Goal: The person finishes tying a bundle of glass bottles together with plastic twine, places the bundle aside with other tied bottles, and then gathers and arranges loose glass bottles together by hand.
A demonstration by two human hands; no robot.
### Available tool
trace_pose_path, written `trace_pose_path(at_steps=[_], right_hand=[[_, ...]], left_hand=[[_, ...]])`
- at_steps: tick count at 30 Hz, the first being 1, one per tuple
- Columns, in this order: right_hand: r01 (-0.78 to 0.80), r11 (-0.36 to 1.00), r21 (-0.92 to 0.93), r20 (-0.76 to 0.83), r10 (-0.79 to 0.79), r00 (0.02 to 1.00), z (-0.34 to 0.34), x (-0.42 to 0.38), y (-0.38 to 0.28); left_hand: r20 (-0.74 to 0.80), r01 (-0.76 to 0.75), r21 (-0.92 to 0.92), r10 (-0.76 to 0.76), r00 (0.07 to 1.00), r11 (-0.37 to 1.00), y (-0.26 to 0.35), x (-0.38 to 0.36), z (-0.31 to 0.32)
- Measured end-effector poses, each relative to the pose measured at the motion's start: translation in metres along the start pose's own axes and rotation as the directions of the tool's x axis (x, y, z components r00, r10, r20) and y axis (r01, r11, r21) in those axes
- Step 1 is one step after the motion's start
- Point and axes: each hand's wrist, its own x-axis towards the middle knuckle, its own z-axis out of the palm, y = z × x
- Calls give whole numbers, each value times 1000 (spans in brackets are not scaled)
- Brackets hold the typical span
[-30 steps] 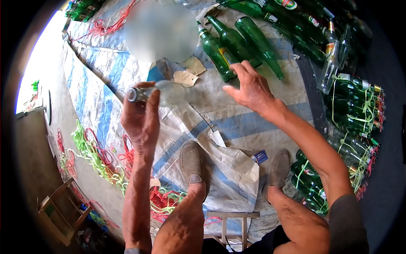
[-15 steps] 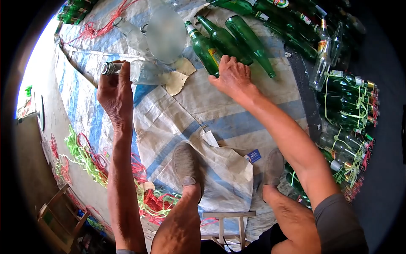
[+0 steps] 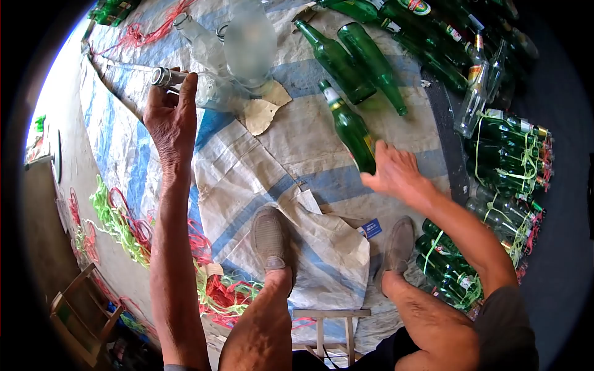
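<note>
My left hand [image 3: 172,114] is closed around the neck of a clear glass bottle [image 3: 216,94], whose mouth points left. The bottle lies along the striped sheet beside more clear bottles [image 3: 201,44]. My right hand [image 3: 397,170] grips the base end of a labelled green beer bottle [image 3: 348,127], its neck toward the upper left. Just beyond that bottle, two unlabelled green bottles [image 3: 334,60] lie side by side on the sheet. A blurred oval patch covers part of the clear bottles.
A blue-and-white woven sheet [image 3: 247,179] covers the floor. Many green bottles [image 3: 427,37] are heaped at the upper right. Bundles tied with green string [image 3: 507,148] stand along the right. Tangled red and green string [image 3: 229,297] lies lower left, near a small wooden stool [image 3: 331,314].
My right hand has drawn the labelled green bottle away from the other two, toward me and to the right. My left hand stays on the clear bottle, almost in place.
</note>
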Motion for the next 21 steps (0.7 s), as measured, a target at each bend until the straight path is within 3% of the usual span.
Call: trace_pose_path(at_steps=[4, 8, 11, 12, 13, 14, 17, 18, 21], right_hand=[[-24, 1000, -19, 99, 26, 995, 15, -40, 24], [-55, 997, -58, 259, 68, 963, 11, -56, 38], [-117, 993, 12, 333, 106, 937, -32, -36, 30], [-125, 988, 89, 289, 94, 953, -42, -25, 31], [-86, 995, 54, 164, 76, 984, -45, -12, 35], [-5, 999, 46, -74, 8, 997, -42, 4, 40], [115, 993, 37, -441, -87, 893, -63, 70, 30], [154, 988, 11, -543, -123, 831, -64, 91, 26], [25, 999, -23, -522, -33, 852, -63, 140, 6]], left_hand=[[64, 20, 147, -29, 998, 989, -11, -4, -5], [61, 9, 108, -15, 998, 994, -12, -8, -2], [70, 16, 141, -27, 997, 990, -13, -9, -2], [74, 16, 163, -28, 997, 987, -13, -10, -2], [79, 16, 183, -31, 996, 983, -12, -12, -3], [85, 15, 202, -32, 996, 979, -11, -13, -2], [71, -28, 198, 14, 997, 980, -22, -18, 0], [125, 59, 199, -85, 989, 978, -21, -20, -4], [95, 65, 245, -91, 991, 967, -26, -29, -1]])
